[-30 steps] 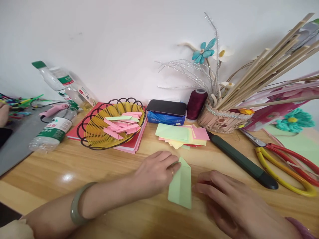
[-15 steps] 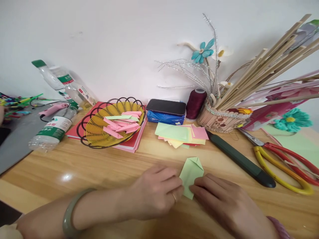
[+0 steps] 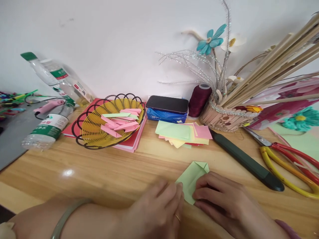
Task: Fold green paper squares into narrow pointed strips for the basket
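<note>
A light green sheet of paper [image 3: 191, 179] lies on the wooden table between my hands, its far corners folded inward. My left hand [image 3: 157, 205] is closed, with fingertips gripping the paper's lower left edge; a ring and a bangle show on this arm. From the other side, my right hand [image 3: 221, 197] pinches the lower right edge between thumb and curled fingers. Beyond the sheet sits a pile of coloured paper slips [image 3: 174, 130], green on top. Folded pink and green paper pieces [image 3: 119, 125] rest in a yellow woven basket [image 3: 93, 127].
Behind stand a phone [image 3: 166, 104] on a blue packet [image 3: 166, 115] and a maroon thread spool [image 3: 199, 101]. On the right lie a dark green cutter [image 3: 249, 162] and scissors [image 3: 291, 159], near a stick-filled pot [image 3: 226, 116]. Plastic bottles [image 3: 51, 127] are at left.
The view has shifted slightly. My left hand has moved a little down along the paper's left edge, and the sheet has turned slightly clockwise. My right hand keeps its pinch.
</note>
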A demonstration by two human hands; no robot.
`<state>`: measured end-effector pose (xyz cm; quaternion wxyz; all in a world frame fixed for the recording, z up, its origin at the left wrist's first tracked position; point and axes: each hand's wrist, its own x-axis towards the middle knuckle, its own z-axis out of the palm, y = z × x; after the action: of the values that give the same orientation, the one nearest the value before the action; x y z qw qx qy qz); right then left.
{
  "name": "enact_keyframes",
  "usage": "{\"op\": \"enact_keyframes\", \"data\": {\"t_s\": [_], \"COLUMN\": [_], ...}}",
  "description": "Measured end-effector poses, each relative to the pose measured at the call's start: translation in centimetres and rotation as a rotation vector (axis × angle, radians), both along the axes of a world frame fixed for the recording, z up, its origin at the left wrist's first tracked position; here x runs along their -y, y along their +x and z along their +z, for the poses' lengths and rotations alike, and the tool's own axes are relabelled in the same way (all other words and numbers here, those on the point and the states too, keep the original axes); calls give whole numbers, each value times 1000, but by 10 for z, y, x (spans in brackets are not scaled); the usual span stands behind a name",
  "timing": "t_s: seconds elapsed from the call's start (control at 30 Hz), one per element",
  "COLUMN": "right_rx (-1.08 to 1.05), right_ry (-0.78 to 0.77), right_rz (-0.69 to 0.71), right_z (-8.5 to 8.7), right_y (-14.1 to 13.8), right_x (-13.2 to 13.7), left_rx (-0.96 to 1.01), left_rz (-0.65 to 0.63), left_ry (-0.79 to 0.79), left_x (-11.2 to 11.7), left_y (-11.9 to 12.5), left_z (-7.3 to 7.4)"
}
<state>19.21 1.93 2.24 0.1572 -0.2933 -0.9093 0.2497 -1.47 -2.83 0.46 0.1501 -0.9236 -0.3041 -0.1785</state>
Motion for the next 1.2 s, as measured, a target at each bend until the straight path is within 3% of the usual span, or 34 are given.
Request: {"op": "enact_keyframes", "data": {"t_s": [0.3,0.5,1.2], "right_rx": [27,43,44], "right_ry": [-27,65,92], "right_rz": [-136,-195,-220], "right_z": [-4,-9,-11], "right_y": [-6,-11,-15], "right_x": [8,11,10], "left_rx": [-115,-105,-104], "left_rz": [47,55,52], "left_ry": [73,93,132], "left_x": [6,8,10], "left_y": [4,5,5], "left_z": [1,2,-2]}}
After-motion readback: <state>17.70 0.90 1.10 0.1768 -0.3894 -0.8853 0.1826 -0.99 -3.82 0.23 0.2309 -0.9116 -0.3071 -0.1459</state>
